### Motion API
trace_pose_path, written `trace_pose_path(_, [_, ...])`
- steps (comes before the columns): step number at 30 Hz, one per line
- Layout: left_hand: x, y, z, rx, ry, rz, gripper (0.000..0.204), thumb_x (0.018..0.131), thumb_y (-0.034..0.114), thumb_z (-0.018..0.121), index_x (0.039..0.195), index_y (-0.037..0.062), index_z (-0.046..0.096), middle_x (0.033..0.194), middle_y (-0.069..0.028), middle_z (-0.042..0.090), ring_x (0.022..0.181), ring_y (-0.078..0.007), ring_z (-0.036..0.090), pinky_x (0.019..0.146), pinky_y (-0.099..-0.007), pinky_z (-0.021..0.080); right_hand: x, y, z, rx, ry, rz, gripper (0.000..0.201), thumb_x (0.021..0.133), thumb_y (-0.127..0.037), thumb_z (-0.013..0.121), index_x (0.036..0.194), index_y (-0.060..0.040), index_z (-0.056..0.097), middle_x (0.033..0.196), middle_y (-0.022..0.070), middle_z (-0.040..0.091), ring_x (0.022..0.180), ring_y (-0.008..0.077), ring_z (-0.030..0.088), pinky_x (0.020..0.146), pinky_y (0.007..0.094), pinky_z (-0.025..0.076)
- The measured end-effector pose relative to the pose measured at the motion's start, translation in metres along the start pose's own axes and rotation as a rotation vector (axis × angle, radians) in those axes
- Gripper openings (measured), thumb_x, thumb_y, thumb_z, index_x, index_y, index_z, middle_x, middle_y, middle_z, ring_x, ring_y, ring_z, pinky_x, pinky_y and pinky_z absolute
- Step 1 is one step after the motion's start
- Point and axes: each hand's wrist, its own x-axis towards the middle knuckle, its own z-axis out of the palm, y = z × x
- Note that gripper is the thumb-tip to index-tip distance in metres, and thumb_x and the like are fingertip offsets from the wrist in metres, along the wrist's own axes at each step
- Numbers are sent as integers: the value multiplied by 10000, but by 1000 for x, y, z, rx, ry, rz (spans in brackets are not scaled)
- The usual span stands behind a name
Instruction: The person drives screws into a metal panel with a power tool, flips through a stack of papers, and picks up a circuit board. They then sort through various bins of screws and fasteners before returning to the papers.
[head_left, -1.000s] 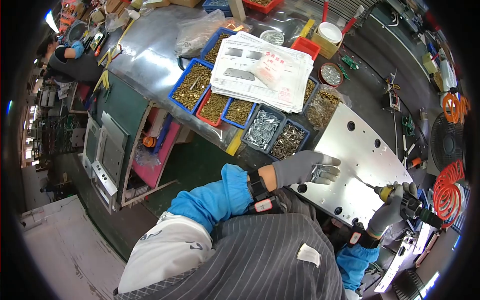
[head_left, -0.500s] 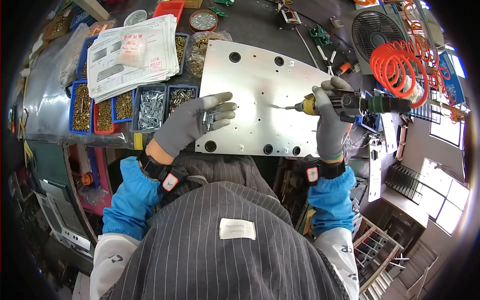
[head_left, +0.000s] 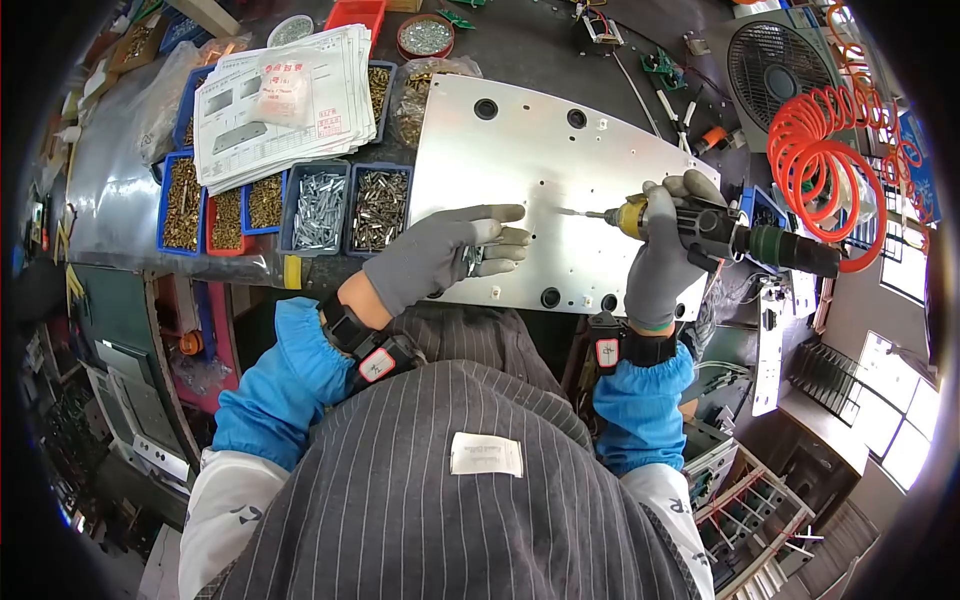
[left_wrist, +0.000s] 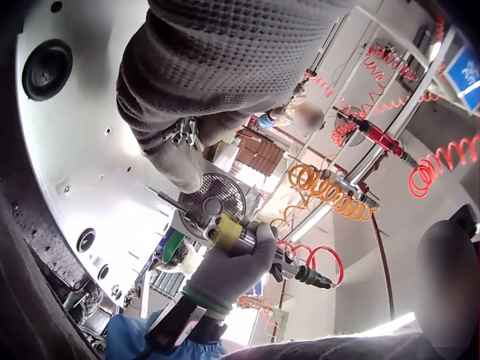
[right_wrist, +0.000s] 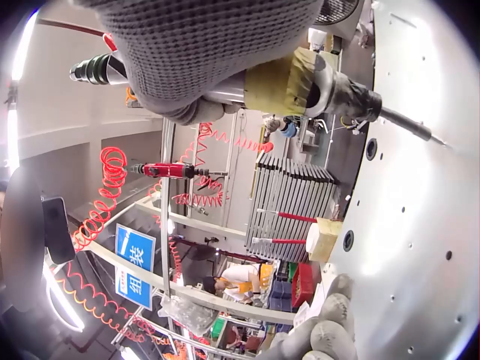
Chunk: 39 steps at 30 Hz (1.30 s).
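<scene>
head view: right hand [head_left: 660,262] round one driver [head_left: 708,226], left hand [head_left: 432,256] round several fasteners [head_left: 471,261], over one plate [head_left: 490,155]

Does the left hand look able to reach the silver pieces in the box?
Probably yes: the silver pieces lie uncovered, fairly near the left hand, though some small metal parts in its grip might hinder picking.
</scene>
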Motion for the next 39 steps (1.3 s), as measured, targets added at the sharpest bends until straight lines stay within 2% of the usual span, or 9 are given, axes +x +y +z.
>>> trace_pose_path(12, [13,-12,-8,-108,-61,-43,563,992,221,546,1447,-63,376,1318,-214,560,1191,-283,608,1009,-353,525,2,2,-3,-27,-52,8,385,812,69,673,1177,37,555,1012,129,635,826,187,667,741,319,574])
trace_pose_path(22, [5,-14,2,-106,-58,-29,526,1014,212,521,1449,-47,376,1310,-208,559,1188,-268,607,1007,-340,530,-14,-42,3,45,-109,72,408,853,-28,618,1242,64,532,1109,108,580,967,188,604,943,369,502])
trace_pose_path(25, [9,-19,-1,-102,-61,-36,493,1024,201,503,1434,-47,389,1304,-204,563,1182,-261,610,1007,-335,531,-25,-51,7,127,-96,83,462,849,4,643,1285,70,504,1090,143,563,942,198,612,826,357,577])
trace_pose_path(28, [9,-20,0,-125,-67,-31,428,1030,196,493,1377,-47,433,1300,-211,565,1184,-274,611,1009,-344,535,-31,-50,7,85,-107,107,458,871,-43,592,1308,40,484,1121,95,567,984,176,598,979,382,488])
trace_pose_path(30, [7,-17,7,-140,-57,-29,388,1033,194,489,1336,-47,462,1298,-219,564,1190,-288,609,1009,-355,538,-33,-39,0,-168,-186,-262,251,889,50,630,1140,51,636,1180,174,543,1049,211,595,867,373,567])
trace_pose_path(31, [6,-15,11,-197,-14,-56,350,1034,189,486,1296,-42,479,1298,-231,562,1201,-308,602,1014,-370,539,-33,-38,-1,-169,-187,-262,251,889,50,630,1140,51,636,1180,174,543,1049,211,595,867,373,567])
trace_pose_path(33, [5,-15,15,-256,29,-85,314,1035,184,482,1257,-37,495,1299,-243,559,1213,-327,594,1018,-385,540,-35,-39,-2,-145,-153,-229,175,893,74,621,1055,41,677,1217,175,532,1055,213,596,889,379,565])
trace_pose_path(37, [4,-21,15,-256,21,-56,332,1041,233,491,1228,-41,496,1289,-261,556,1222,-353,586,1029,-402,539,-36,-46,5,-51,-172,-246,256,875,60,642,1131,50,638,1173,161,556,1014,215,616,876,391,574])
trace_pose_path(39, [5,-23,17,-272,12,-49,353,1043,258,496,1227,-44,495,1285,-261,558,1219,-351,588,1030,-400,540,-38,-59,14,317,-98,72,371,866,33,643,1227,65,564,1112,154,578,966,213,635,832,401,588])
